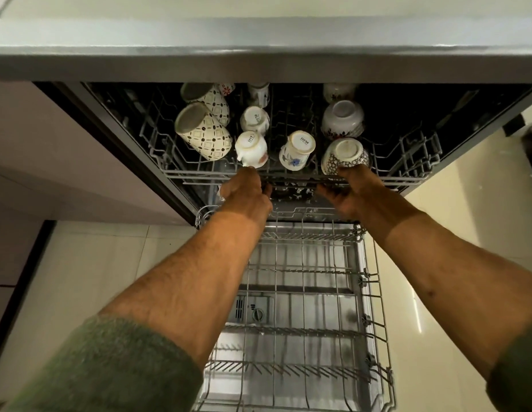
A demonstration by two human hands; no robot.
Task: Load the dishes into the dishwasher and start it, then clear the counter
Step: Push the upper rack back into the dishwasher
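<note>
Both hands, left hand [246, 194] and right hand [354, 191], gripping upper rack [407, 181] front rail, inverted cups [297, 150] above.

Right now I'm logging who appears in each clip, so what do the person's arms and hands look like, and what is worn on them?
Both forearms are bare and hairy. Fuzzy green sleeves are pushed up toward the elbows. The left hand and right hand show no gloves, rings or watch.

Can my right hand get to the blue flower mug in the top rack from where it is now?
Probably yes. The right hand grips the upper rack front rail, and the blue flower mug sits upside down just behind that rail, slightly to its left. Nothing stands between them, though the hand must let go first.
</note>
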